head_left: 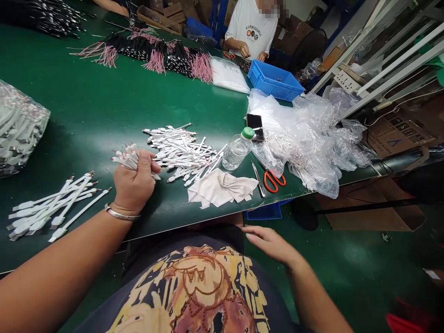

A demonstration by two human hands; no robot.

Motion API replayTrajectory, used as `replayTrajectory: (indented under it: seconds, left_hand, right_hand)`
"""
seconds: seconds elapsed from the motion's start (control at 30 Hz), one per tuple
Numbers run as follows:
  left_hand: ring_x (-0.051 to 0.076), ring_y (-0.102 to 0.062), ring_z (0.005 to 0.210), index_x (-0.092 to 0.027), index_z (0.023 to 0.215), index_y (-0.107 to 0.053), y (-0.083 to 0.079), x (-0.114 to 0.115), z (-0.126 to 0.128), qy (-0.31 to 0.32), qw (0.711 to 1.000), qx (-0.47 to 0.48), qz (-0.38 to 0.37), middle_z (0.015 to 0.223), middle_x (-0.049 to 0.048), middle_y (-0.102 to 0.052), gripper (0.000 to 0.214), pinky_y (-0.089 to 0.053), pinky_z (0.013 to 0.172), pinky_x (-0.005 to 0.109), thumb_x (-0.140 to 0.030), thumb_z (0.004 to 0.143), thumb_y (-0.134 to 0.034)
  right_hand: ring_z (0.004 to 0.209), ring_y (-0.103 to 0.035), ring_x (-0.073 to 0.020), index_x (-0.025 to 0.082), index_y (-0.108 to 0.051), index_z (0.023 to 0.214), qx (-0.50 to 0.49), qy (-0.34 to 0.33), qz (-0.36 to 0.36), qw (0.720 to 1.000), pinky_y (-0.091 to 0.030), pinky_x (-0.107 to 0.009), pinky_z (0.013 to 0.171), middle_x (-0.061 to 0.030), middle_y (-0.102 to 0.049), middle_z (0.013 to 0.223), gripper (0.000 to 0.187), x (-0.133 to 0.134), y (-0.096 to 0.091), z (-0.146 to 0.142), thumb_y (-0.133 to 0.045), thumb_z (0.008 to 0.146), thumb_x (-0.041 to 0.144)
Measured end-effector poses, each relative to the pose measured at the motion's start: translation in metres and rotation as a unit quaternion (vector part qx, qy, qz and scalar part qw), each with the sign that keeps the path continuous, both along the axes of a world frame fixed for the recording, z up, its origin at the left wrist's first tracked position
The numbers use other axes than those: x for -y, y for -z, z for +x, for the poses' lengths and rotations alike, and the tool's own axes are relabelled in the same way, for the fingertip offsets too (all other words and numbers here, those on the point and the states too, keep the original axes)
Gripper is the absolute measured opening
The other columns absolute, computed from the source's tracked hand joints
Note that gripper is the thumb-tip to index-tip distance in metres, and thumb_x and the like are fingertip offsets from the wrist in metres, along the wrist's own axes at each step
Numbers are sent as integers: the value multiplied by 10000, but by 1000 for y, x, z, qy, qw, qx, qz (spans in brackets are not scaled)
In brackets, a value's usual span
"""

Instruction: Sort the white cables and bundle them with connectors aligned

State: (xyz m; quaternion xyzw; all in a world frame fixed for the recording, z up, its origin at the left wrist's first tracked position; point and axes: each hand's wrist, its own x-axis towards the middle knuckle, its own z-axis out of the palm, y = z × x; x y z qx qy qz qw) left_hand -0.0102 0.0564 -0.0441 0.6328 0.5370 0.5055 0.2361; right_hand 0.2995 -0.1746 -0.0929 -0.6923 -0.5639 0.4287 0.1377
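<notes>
My left hand (pixel 134 182) is closed around a bunch of short white cables (pixel 126 156) with reddish wire ends. Just beyond it to the right lies a loose pile of the same white cables (pixel 183 152) on the green table (pixel 104 106). A smaller group of white cables (pixel 55 203) rests to the left of my left forearm. My right hand (pixel 268 243) is below the table edge by my lap, fingers stretched out, with nothing visible in it.
Right of the pile stand a green-capped bottle (pixel 237 150), a crumpled cloth (pixel 224 187), a box cutter (pixel 257 178), orange-handled scissors (pixel 274 180), a phone (pixel 255 126) and plastic bags (pixel 312 143). Another bag of cables (pixel 21 125) sits left. A person (pixel 251 27) works across, behind a blue bin (pixel 275 81).
</notes>
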Motion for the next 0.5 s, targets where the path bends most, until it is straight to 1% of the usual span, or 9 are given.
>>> replayTrajectory:
  seconds: [0.07, 0.13, 0.2, 0.27, 0.33, 0.4, 0.5]
  left_hand:
    - [105, -562, 610, -157, 867, -601, 0, 1, 1, 22, 1000, 9, -8, 639, -10, -585, 335, -449, 655, 248, -388, 939, -369]
    - [109, -562, 616, -159, 863, -601, 0, 2, 1, 43, 999, 12, -15, 640, -8, -581, 323, -454, 659, 256, -381, 936, -379]
    - [113, -560, 626, -163, 856, -599, -1, 3, 2, 57, 998, 18, -16, 641, -7, -577, 307, -455, 671, 263, -373, 933, -388]
    - [115, -558, 627, -169, 852, -593, -1, 4, 2, 63, 997, 32, -17, 644, -7, -575, 297, -454, 669, 265, -376, 930, -395]
    - [116, -552, 616, -177, 849, -588, -2, 5, 3, 73, 996, 42, -19, 641, -7, -573, 290, -450, 653, 264, -384, 927, -400]
    - [117, -545, 603, -185, 852, -584, -3, 7, 3, 88, 995, 49, -22, 635, -7, -571, 281, -445, 635, 264, -386, 926, -401]
    - [121, -546, 601, -199, 848, -577, -5, 9, 4, 97, 994, 48, -18, 635, -3, -573, 274, -446, 630, 265, -386, 926, -393]
  right_hand:
    - [1221, -500, -264, 206, -550, 1255, 61, -4, 0, 998, -410, -397, 1012, -117, -551, 1290, 385, 7, 32, -15, -537, 875, 269]
    - [1309, -402, -299, 229, -525, 1306, 131, 8, 5, 991, -362, -361, 1051, -125, -501, 1360, 478, 16, 62, -31, -561, 829, 230]
    - [1345, -326, -334, 252, -490, 1339, 165, 22, 8, 986, -320, -397, 1075, -123, -459, 1401, 529, 23, 84, -42, -559, 815, 230]
    - [1362, -276, -348, 295, -473, 1346, 181, 26, 15, 983, -273, -445, 1093, -97, -471, 1395, 526, 24, 94, -48, -534, 826, 239]
    - [1368, -259, -355, 319, -480, 1333, 195, 23, 26, 980, -234, -470, 1103, -75, -492, 1380, 512, 19, 96, -50, -528, 828, 255]
    - [1361, -266, -379, 284, -501, 1322, 206, 20, 35, 978, -205, -483, 1106, -94, -497, 1372, 500, 10, 96, -52, -542, 824, 296]
    - [1324, -328, -402, 184, -538, 1294, 214, 17, 44, 976, -221, -478, 1095, -152, -529, 1326, 483, -2, 96, -56, -525, 842, 351]
